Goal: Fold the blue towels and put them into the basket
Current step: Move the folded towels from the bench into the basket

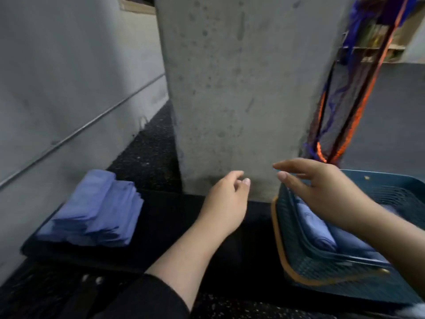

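From the head camera, both bare hands hang in the air in front of a grey concrete pillar (236, 88), and neither holds anything. The left hand (226, 199) has its fingers loosely curled and relaxed, with the thumb close to the fingertips. Its forearm runs back to a black sleeve (147, 298) at the bottom of the view. The right hand (322, 187) hovers with fingers nearly straight and slightly spread, pointing towards the left hand, just above the near-left corner of the basket (322, 270).

That basket is dark teal mesh with an orange rim and sits directly beneath and to the right of the right hand. Folded blue towels (316, 224) lie inside it, below the right wrist; the picture is blurred there, so how many are in it is hard to tell.

Well off to the left of the left hand, a stack of blue towels (96, 210) rests on a black surface (174, 226) that stretches under both forearms. Beyond the right hand, orange and black straps (345, 125) hang beside the pillar.
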Demonstrator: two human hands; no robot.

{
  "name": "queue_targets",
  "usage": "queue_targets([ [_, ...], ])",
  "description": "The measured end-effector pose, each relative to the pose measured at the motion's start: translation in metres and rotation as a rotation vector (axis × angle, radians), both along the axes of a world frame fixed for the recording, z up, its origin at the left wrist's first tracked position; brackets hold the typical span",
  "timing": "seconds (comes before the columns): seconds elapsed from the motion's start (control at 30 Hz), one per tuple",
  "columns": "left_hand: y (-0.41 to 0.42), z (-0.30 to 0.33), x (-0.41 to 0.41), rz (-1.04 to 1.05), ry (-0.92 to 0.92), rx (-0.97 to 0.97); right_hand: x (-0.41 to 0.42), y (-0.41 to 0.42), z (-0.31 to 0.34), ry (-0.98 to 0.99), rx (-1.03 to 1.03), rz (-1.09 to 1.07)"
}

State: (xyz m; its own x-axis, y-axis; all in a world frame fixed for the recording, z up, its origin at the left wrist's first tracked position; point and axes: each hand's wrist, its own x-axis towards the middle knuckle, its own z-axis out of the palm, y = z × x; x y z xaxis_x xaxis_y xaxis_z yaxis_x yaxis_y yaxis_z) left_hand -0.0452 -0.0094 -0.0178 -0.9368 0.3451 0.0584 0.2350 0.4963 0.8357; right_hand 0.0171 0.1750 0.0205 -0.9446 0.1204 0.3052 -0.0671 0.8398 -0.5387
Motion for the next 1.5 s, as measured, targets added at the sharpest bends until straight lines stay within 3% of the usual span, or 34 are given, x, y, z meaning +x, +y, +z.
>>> queue_targets([
  [0.17,-0.101,-0.004,-0.021,0.231,0.114,-0.02,-0.031,-0.1,0.003,0.02,-0.203,0.117],
  [0.4,-0.248,-0.023,-0.03,0.622,0.251,0.047,-0.078,-0.216,-0.047,-0.188,-0.274,0.254],
  [0.5,-0.294,-0.041,-0.049,0.738,0.207,-0.034,-0.102,-0.258,-0.073,-0.291,-0.358,0.259],
  [0.73,-0.316,-0.062,-0.088,0.689,-0.088,-0.215,-0.149,-0.321,-0.121,-0.442,-0.562,0.154],
  [1.1,-0.321,-0.081,-0.109,0.622,-0.197,-0.174,-0.193,-0.358,-0.146,-0.573,-0.917,-0.103],
  [1.5,-0.323,-0.075,-0.107,0.781,-0.237,0.033,-0.187,-0.367,-0.137,-0.333,-0.754,-0.128],
])
